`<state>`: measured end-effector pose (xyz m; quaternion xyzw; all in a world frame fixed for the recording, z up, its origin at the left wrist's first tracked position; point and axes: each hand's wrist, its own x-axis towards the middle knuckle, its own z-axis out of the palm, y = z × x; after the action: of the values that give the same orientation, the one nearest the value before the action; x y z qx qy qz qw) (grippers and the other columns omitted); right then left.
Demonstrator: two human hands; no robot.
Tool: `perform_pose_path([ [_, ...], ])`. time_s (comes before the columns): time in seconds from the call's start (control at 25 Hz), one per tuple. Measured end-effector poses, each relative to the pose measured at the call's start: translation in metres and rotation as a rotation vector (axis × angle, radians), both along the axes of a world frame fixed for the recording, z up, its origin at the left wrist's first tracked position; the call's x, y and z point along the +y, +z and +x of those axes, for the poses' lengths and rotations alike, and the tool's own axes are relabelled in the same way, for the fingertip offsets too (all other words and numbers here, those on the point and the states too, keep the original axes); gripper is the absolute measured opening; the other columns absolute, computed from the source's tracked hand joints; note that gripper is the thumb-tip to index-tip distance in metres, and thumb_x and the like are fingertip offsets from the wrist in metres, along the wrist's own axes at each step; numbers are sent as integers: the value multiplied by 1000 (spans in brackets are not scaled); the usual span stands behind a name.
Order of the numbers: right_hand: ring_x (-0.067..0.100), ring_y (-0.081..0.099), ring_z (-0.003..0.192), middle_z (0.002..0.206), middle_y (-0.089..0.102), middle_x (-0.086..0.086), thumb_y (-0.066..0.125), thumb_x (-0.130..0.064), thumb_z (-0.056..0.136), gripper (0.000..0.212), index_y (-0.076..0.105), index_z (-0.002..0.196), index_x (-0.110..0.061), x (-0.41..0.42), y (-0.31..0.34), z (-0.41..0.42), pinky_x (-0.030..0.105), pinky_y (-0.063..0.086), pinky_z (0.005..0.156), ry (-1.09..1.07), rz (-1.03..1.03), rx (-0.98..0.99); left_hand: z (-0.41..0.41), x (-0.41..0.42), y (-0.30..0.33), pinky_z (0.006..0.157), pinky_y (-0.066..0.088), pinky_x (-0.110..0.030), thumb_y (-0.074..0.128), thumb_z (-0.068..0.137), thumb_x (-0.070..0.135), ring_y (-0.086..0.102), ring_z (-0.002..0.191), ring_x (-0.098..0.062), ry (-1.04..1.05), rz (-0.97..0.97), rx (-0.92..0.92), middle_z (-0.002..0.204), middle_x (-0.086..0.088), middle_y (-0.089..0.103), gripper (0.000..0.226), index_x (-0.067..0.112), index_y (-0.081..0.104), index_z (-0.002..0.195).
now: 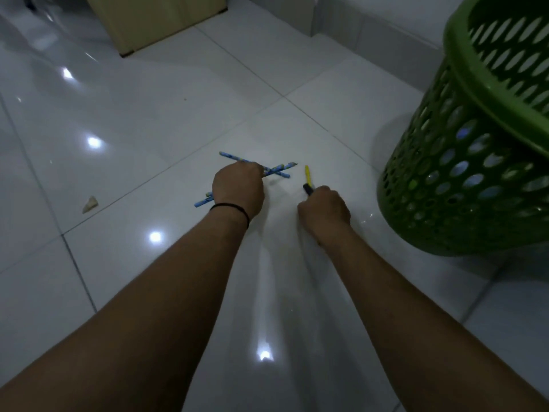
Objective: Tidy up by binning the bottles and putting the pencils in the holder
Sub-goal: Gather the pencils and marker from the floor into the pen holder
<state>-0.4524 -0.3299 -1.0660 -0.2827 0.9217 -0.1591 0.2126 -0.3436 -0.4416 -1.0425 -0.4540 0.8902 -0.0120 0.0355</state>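
Both bare arms reach forward over a glossy white tiled floor point(148, 120). The left hand point(238, 187), with a thin black band point(230, 209) around its wrist, is clenched around blue patterned pencils point(276, 169); their ends cross just past the knuckles toward 2 o'clock, one tip sticks out toward 11 o'clock, and the back ends poke out toward 8 o'clock beside the wrist. How many pencils it holds cannot be told for sure. Just beside it, toward 3 o'clock, the right hand point(323, 208) is closed on the dark lower end of a yellow pencil point(308, 175), whose shaft points away toward 12 o'clock; whether its tip touches the floor cannot be told. A green perforated bin point(463, 162) stands at 3 o'clock from the hands, near the right hand but apart from it, with pale blue shapes showing through the holes in its wall. A small pale scrap point(90, 204) lies on the tiles at 9 o'clock, well apart from the left hand, and a tan box-like thing point(154, 19) stands at 11 o'clock at the far edge
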Motion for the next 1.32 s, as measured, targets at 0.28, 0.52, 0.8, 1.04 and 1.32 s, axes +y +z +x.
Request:
perform_pose_path([
  [0.28, 38, 63, 107, 114, 66, 21, 40, -13, 96, 19, 49, 111, -6, -1, -12, -3, 37, 42, 75, 208, 3, 101, -22, -17, -17, 61, 39, -36, 47, 94, 9, 67, 90, -35, -154, 0, -153, 114, -14, 59, 37, 21, 54, 128],
  [0.52, 40, 63, 106, 113, 66, 21, 39, -13, 96, 18, 49, 110, -6, -4, -13, -5, 39, 45, 78, 206, -5, 126, -5, -11, -12, 72, 47, -38, 46, 95, 5, 66, 96, -34, -154, -27, -146, 104, -13, 68, 22, 8, 65, 107],
  [0.8, 38, 61, 104, 114, 63, 23, 50, -23, 92, 32, 57, 112, 1, -2, -1, -2, 32, 42, 74, 88, 41, -15, 41, -1, -8, 66, 36, -34, 44, 97, 23, 59, 86, -37, 169, 282, 240, 95, -19, 63, 19, 6, 51, 102],
  [1.04, 21, 53, 53, 64, 58, 8, 50, -19, 94, 18, 59, 84, -7, 16, 15, 54, 26, 37, 50, -76, -354, -624, 72, 19, 22, 67, 52, -39, 48, 98, 40, 52, 64, -28, 512, 859, 953, 61, -7, 51, 41, 16, 50, 65],
  [1.32, 8, 35, 39, 67, 58, 3, 58, -27, 96, 14, 66, 92, -15, 44, 86, 140, 20, 28, 40, -53, -622, -942, 121, 63, 54, 40, 30, -21, 40, 101, 53, 32, 36, -10, 628, 1364, 1138, 50, 4, 35, 47, 12, 63, 109],
])
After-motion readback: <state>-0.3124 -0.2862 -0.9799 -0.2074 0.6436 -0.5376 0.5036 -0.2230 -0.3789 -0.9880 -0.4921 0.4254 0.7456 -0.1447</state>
